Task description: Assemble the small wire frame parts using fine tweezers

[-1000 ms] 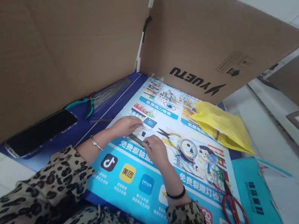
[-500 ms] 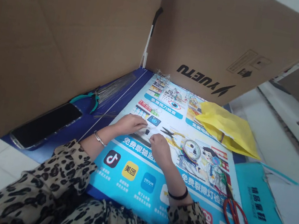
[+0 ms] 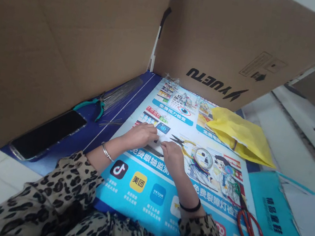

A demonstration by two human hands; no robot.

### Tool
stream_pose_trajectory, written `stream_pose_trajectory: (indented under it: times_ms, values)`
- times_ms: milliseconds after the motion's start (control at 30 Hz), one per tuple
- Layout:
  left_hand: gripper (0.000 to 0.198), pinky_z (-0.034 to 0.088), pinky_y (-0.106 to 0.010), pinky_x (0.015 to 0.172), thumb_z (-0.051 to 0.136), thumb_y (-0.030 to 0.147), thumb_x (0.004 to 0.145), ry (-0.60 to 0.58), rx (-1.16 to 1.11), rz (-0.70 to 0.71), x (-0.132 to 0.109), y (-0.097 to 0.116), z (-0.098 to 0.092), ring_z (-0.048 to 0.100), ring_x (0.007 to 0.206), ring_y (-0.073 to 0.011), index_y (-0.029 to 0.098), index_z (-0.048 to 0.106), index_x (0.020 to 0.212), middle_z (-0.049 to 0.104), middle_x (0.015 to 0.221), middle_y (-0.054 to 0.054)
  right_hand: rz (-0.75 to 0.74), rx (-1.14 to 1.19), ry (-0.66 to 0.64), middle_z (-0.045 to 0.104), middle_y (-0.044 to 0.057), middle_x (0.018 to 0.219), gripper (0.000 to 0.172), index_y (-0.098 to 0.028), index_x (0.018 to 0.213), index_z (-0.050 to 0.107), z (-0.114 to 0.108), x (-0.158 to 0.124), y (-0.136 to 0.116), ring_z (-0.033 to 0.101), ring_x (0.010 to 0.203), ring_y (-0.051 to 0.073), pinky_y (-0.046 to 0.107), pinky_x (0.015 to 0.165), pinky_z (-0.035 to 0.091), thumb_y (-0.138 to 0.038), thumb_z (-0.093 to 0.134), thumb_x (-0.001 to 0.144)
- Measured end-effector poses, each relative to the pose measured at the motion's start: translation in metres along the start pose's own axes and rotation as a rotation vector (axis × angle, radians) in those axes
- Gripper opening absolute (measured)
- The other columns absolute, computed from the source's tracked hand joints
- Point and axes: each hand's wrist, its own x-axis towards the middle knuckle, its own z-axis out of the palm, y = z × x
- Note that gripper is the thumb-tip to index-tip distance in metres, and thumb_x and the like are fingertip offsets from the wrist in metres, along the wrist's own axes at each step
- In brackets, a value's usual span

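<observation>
Over the printed poster [image 3: 119, 204], my left hand [image 3: 141, 135] and my right hand [image 3: 172, 157] face each other with fingertips nearly together. Both are closed in a pinch. Whatever lies between the fingers is too small and thin to make out. Just right of my right hand lie pliers with yellow handles [image 3: 189, 148], jaws toward my fingers. Beside them is a round clear spool [image 3: 203, 158], with a tangle of thin coloured strands [image 3: 197, 171] below it.
Cardboard walls [image 3: 69, 30] stand at left and back. Teal-handled pliers [image 3: 100, 110], thin wires [image 3: 122, 92] and a phone [image 3: 49, 134] lie left. To the right are a yellow bag [image 3: 242, 134], red-handled scissors [image 3: 250, 230] and a teal pouch [image 3: 282, 235].
My fingertips have come closer together, the left hand shifting slightly right and down. Both hands stay pinched. The things around them lie as before.
</observation>
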Motion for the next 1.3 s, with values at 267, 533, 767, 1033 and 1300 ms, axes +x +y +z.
stream_pose_trajectory:
  times_ms: [267,533,767,1033,1300]
  values:
    - [0.015,0.038,-0.027,0.071,0.048,0.017,0.081,-0.109,-0.038,0.073,-0.003,-0.004,-0.002,0.051,0.075,-0.015,0.017,0.061,0.074,0.059,0.073,-0.004,-0.053,0.044,-0.071,0.061,0.005,0.08,0.025,-0.018,0.084,0.061,-0.008,0.0,-0.006,0.052,0.081,0.016,0.028,0.076,0.036,-0.026,0.038,0.089]
    - [0.013,0.034,-0.032,0.075,0.049,0.02,0.082,-0.013,0.048,0.067,0.001,0.01,-0.005,0.049,0.085,-0.0182,0.018,0.062,0.085,0.059,0.08,-0.006,-0.091,-0.084,0.007,0.059,0.007,0.078,0.027,-0.016,0.081,0.061,-0.01,0.0,-0.008,0.05,0.079,0.017,0.029,0.074,0.036,-0.024,0.036,0.089]
    - [0.014,0.032,-0.034,0.075,0.046,0.018,0.084,0.043,0.136,0.041,0.007,0.021,0.005,0.049,0.078,-0.0179,0.014,0.058,0.078,0.058,0.073,-0.006,-0.111,-0.257,0.111,0.057,0.008,0.077,0.025,-0.015,0.085,0.06,-0.012,0.003,-0.009,0.047,0.081,0.019,0.031,0.073,0.034,-0.018,0.035,0.088]
    - [0.013,0.033,-0.036,0.073,0.048,0.019,0.083,0.061,0.178,-0.077,0.011,0.025,0.002,0.046,0.087,-0.0214,0.013,0.058,0.076,0.055,0.082,-0.009,-0.068,-0.341,0.084,0.054,0.009,0.082,0.022,-0.016,0.087,0.057,-0.013,0.014,-0.022,0.043,0.081,0.021,0.032,0.071,0.033,-0.013,0.035,0.086]
    - [0.013,0.038,-0.033,0.066,0.05,0.016,0.081,0.033,0.14,-0.181,0.01,0.017,0.012,0.047,0.083,-0.0205,0.012,0.059,0.073,0.055,0.079,-0.009,-0.054,-0.396,0.068,0.053,0.01,0.076,0.019,-0.017,0.078,0.055,-0.009,0.028,-0.031,0.041,0.076,0.023,0.033,0.061,0.03,-0.011,0.038,0.083]
